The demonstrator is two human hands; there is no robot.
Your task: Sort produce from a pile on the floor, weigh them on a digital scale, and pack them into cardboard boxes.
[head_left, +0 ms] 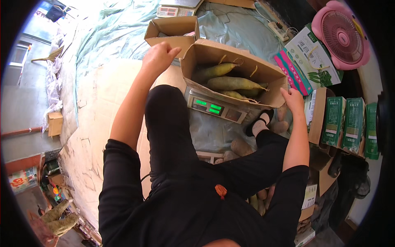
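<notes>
An open cardboard box [268,98] rests on a digital scale [216,109] with a lit green display, in front of my knees. Inside lie several long green radishes [233,83]. My right hand [293,101] grips the box's right end, its thumb against the cardboard and its fingers at the edge. At the box's left end my left hand [159,59] is raised, its fingers curled in and its thumb pointing toward the corner. That hand is apart from the box, and I see nothing in it.
A smaller open carton [172,40] stands behind my left hand, with another scale [179,10] beyond. On the right are a pink fan [340,35], a white printed carton [309,57] and green boxes [353,123]. Loose radishes [242,147] lie between my legs.
</notes>
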